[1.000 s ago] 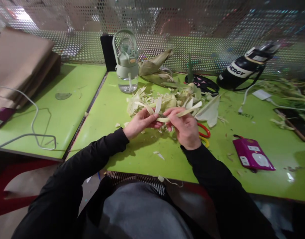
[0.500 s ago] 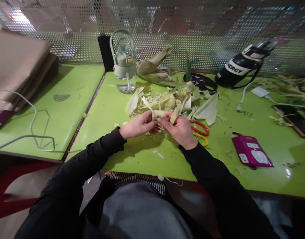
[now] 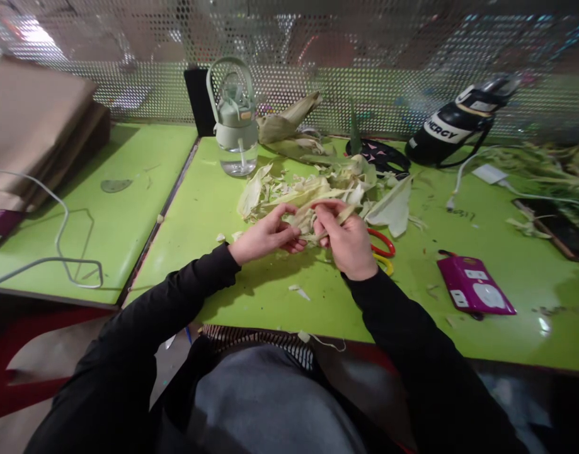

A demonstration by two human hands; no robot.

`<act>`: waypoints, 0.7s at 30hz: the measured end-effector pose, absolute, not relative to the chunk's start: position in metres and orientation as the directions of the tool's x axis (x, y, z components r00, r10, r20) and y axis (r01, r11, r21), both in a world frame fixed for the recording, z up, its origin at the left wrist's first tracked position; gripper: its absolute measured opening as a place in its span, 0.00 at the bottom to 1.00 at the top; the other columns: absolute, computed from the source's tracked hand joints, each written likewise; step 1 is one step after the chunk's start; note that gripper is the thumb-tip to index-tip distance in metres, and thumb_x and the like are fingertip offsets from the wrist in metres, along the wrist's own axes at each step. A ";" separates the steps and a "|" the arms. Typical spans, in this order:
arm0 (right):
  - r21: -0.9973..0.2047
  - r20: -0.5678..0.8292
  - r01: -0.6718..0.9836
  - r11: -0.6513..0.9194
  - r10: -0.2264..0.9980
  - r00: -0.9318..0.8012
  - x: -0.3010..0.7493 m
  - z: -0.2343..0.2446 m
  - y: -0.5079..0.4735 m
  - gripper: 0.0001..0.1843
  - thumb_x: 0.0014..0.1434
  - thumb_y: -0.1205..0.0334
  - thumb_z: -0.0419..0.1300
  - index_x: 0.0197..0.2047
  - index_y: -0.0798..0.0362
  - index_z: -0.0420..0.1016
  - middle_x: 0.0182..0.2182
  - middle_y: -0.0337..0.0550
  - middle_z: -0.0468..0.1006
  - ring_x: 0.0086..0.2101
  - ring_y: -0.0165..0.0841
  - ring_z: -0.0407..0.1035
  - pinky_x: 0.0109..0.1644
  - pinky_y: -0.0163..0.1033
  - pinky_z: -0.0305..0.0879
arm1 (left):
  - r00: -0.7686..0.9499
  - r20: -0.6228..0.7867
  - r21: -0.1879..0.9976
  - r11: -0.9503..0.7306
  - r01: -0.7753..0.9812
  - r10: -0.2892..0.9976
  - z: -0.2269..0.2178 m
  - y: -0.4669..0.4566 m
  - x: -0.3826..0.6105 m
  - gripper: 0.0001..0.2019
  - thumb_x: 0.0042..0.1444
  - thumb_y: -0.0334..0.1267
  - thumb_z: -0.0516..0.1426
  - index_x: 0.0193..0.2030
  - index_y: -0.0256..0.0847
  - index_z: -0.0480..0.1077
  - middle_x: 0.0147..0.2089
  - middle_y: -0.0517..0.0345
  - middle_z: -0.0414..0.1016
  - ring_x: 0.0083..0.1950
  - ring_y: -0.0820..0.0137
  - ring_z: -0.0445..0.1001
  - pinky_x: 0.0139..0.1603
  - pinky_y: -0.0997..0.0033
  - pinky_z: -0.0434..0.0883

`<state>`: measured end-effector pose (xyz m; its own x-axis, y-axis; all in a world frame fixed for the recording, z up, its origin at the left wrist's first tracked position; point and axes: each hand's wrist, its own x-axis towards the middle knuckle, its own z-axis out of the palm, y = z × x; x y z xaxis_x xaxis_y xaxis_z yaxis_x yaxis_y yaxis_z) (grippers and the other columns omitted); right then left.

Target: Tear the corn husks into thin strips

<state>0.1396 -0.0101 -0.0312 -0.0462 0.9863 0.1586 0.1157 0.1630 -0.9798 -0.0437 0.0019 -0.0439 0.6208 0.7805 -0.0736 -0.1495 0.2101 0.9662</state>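
Note:
Both of my hands work a pale corn husk strip (image 3: 302, 218) just above the green table (image 3: 251, 296). My left hand (image 3: 265, 236) pinches one end of it, fingers closed. My right hand (image 3: 346, 239) is closed round the other end, with a narrow piece sticking out toward the right. Behind the hands lies a heap of torn husk leaves (image 3: 317, 186). Red and yellow scissor handles (image 3: 382, 251) show from under my right hand.
A pale green water bottle (image 3: 235, 120) stands at the back by the perforated metal screen (image 3: 317, 69). A magenta power strip (image 3: 473, 287) lies at right, a black bottle (image 3: 459, 120) and a phone (image 3: 554, 227) farther right. Brown paper stack (image 3: 38, 126) and white cable (image 3: 57, 233) at left.
My hands have drawn closer and turned the husk strip; the long piece that stuck out to the right is now folded in between the fingers.

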 end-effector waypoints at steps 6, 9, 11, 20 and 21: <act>-0.986 0.104 -0.138 0.095 0.993 -0.060 0.143 -0.028 -0.008 0.23 0.52 0.36 0.69 0.37 0.47 0.76 0.28 0.34 0.74 0.22 0.26 0.67 0.27 0.35 0.69 | 0.560 -0.057 0.929 0.249 -0.273 0.827 -0.048 0.002 -0.043 0.20 0.64 0.37 0.60 0.55 0.42 0.54 0.38 0.52 0.83 0.40 0.66 0.84 0.48 0.59 0.80; -0.992 0.113 -0.077 0.100 0.977 -0.181 0.144 -0.029 -0.011 0.20 0.50 0.43 0.74 0.38 0.47 0.79 0.28 0.34 0.76 0.27 0.29 0.71 0.33 0.37 0.73 | 0.568 -0.015 0.944 0.199 -0.264 0.823 -0.047 0.002 -0.045 0.15 0.64 0.40 0.60 0.51 0.41 0.60 0.40 0.49 0.83 0.42 0.64 0.84 0.51 0.56 0.79; -0.992 0.125 -0.046 0.119 0.974 -0.188 0.143 -0.031 -0.012 0.18 0.50 0.45 0.75 0.37 0.48 0.80 0.27 0.34 0.77 0.28 0.29 0.72 0.34 0.37 0.73 | 0.587 0.003 0.951 0.179 -0.252 0.810 -0.047 0.003 -0.045 0.11 0.63 0.39 0.61 0.46 0.39 0.64 0.41 0.49 0.82 0.44 0.65 0.84 0.53 0.57 0.78; -0.972 0.063 0.221 0.083 0.993 -0.098 0.148 -0.025 -0.014 0.29 0.60 0.33 0.62 0.25 0.52 0.75 0.20 0.37 0.72 0.20 0.25 0.62 0.21 0.33 0.58 | 0.429 0.008 0.958 0.116 -0.262 0.903 -0.049 0.012 -0.044 0.02 0.64 0.29 0.58 0.42 0.35 0.69 0.37 0.57 0.80 0.37 0.76 0.80 0.45 0.72 0.78; -0.942 0.112 0.303 0.147 0.985 -0.128 0.147 -0.024 -0.017 0.27 0.60 0.35 0.63 0.26 0.52 0.75 0.20 0.36 0.70 0.20 0.25 0.61 0.21 0.33 0.57 | 0.428 0.030 0.965 0.085 -0.248 0.903 -0.051 0.012 -0.043 0.02 0.64 0.29 0.59 0.42 0.35 0.69 0.36 0.58 0.79 0.36 0.76 0.80 0.43 0.73 0.77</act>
<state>0.1473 -0.0166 -0.0241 -0.1279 0.9854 0.1124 0.3026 0.1467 -0.9418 -0.0434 0.0122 -0.0513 0.4279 0.9034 0.0299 -0.2477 0.0854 0.9651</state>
